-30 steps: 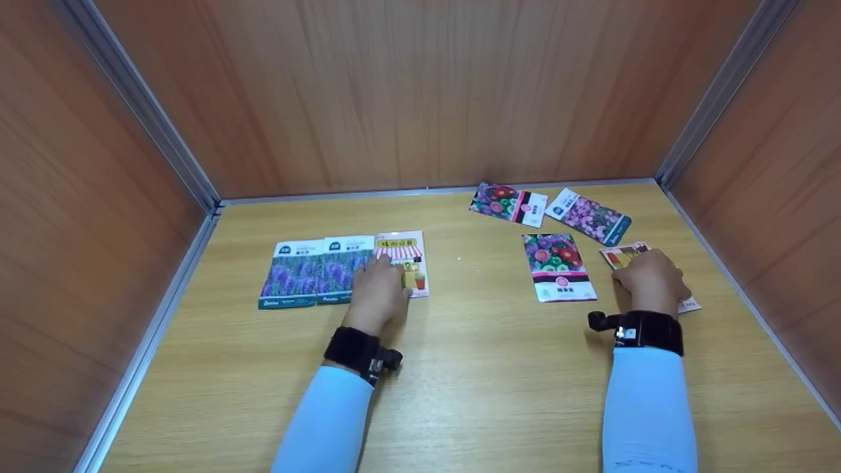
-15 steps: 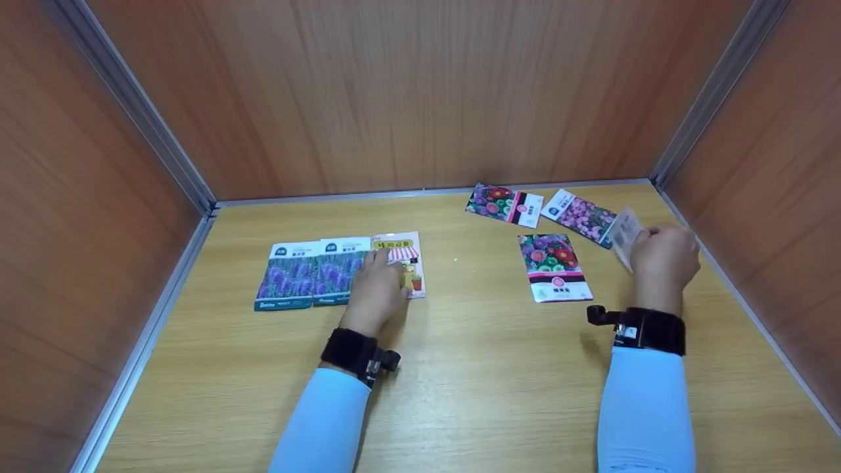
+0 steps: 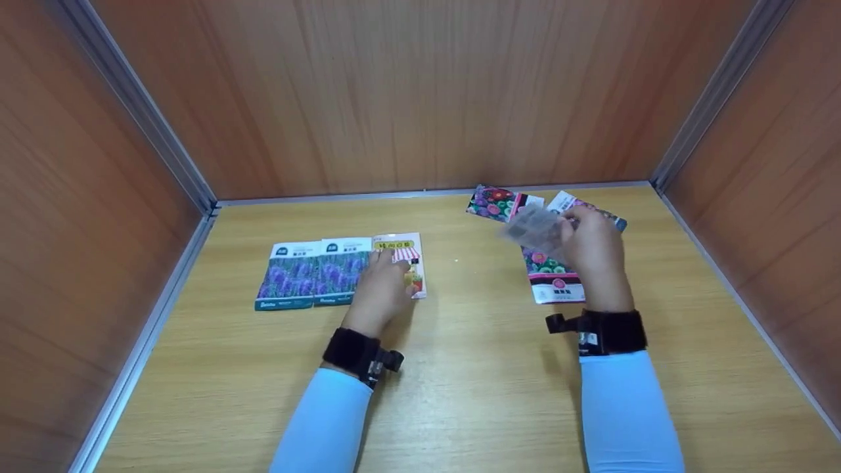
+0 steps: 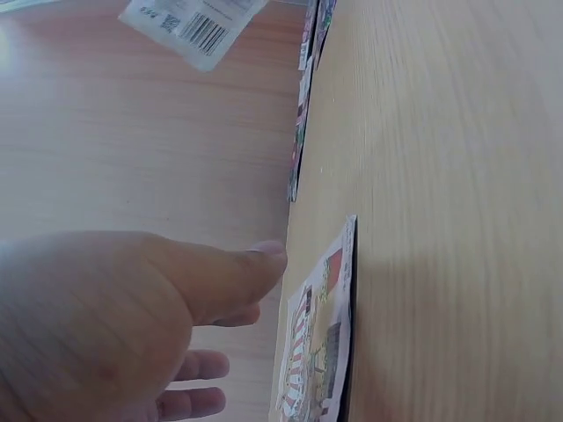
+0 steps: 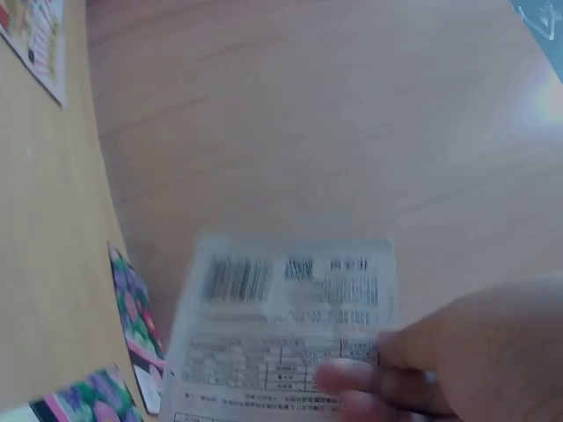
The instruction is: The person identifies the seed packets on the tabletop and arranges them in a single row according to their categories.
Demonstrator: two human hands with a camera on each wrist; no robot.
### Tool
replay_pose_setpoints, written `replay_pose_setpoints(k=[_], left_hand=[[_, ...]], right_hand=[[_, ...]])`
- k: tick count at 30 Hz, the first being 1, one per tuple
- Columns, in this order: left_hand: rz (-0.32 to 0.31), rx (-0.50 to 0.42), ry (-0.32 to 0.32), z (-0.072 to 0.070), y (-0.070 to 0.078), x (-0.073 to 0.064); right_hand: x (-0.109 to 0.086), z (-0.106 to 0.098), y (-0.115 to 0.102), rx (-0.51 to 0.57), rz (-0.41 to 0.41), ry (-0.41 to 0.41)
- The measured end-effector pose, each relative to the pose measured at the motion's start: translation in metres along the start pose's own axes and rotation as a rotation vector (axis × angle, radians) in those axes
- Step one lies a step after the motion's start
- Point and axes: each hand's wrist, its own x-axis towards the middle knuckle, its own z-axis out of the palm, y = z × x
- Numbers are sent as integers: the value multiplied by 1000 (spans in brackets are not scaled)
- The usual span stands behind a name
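Observation:
My right hand [image 3: 594, 256] pinches a seed packet [image 3: 533, 226] by its edge, held above the table. Its printed back, with barcode and table, faces the camera in the right wrist view. On the left, my left hand [image 3: 380, 289] is over a seed packet with a striped awning [image 3: 397, 242], its fingers relaxed and partly covering it. In the left wrist view the thumb and fingers close round nothing; whether the fingertips touch the packet I cannot tell. Beside it, two packets with purple flower spikes [image 3: 287, 276] lie edge to edge in the same row.
Below the held packet lies a mixed-flower packet [image 3: 557, 289], partly covered. Another mixed-flower packet [image 3: 489, 202] lies near the back wall [image 3: 420, 98], with a pink-flower packet [image 3: 614, 220] to its right. Wooden side walls [image 3: 775, 197] bound the table [image 3: 473, 394].
My right hand has picked up the packet from the far right, turned its back upward and carried it leftward over the other packets. The left hand has barely moved.

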Motion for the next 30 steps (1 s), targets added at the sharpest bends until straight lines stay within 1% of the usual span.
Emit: replay_pose_setpoints(k=[2,5,7,10,12,14,16,18,20,24,30], left_hand=[[0,0,-3,0,0,0],[-3,3,-13,0,-1,0],[2,5,-15,0,-2,-1],[18,20,-11,1,-4,-1],[33,31,-5,2,-4,-1],[46,48,2,2,-5,-1],[56,60,6,2,-6,-1],[55,69,3,2,-6,-1],[52,72,-1,2,-6,-1],[49,82,-6,4,-5,0],[45,92,0,6,-4,0]], right_hand=[[0,8,-6,43,-26,-63],[1,23,-8,120,-90,-146],[3,34,-9,154,-134,-183],[6,51,-7,160,-185,-196],[7,62,-7,160,-197,-193],[8,71,-7,159,-184,-204],[9,79,-7,159,-150,-231],[10,86,-6,172,-106,-270],[12,92,-6,167,-82,-304],[14,103,-4,133,-70,-351],[13,112,-2,24,-70,-424]])
